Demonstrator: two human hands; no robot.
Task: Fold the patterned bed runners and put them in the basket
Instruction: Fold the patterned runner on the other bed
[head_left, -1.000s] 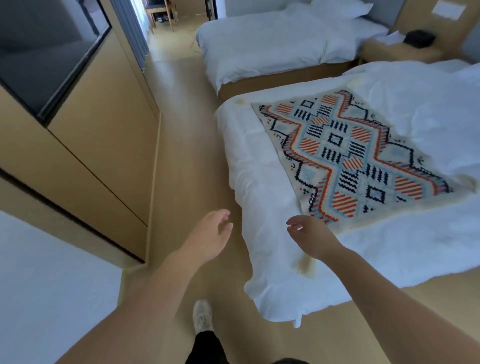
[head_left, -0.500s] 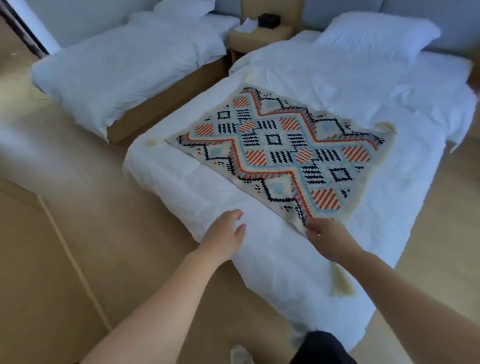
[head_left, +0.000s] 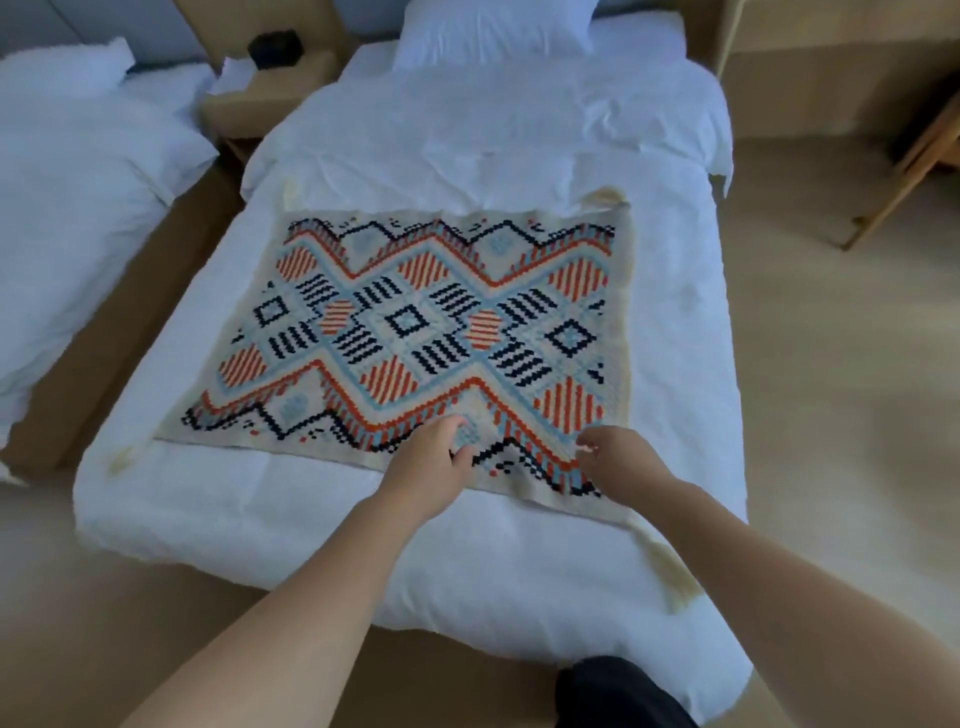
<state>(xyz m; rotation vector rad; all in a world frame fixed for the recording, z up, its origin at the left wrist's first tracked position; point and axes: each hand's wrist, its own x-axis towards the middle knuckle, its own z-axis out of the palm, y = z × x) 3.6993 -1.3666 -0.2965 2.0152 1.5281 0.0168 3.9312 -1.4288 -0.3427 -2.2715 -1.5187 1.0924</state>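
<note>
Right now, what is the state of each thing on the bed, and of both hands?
bed runner: spread flat, unfolded, on the bed.
left hand: fingers relaxed, over the runner's near edge.
right hand: fingers curled at near edge; grip unclear.
pillow: lying at the bed's head.

Soft, even daylight with a cool bluish cast fills the room, leaving the white bed (head_left: 260, 509) brightest at its near edge and greyer toward the pillow (head_left: 488, 36), with only faint, soft-edged shadows. Motion blur softens the whole frame, so the runner (head_left: 426, 332) pattern, left hand (head_left: 431, 457) and right hand (head_left: 618, 457) lack crisp outlines. Wide-angle distortion bows the bed's side edges and smears the corners.
</note>
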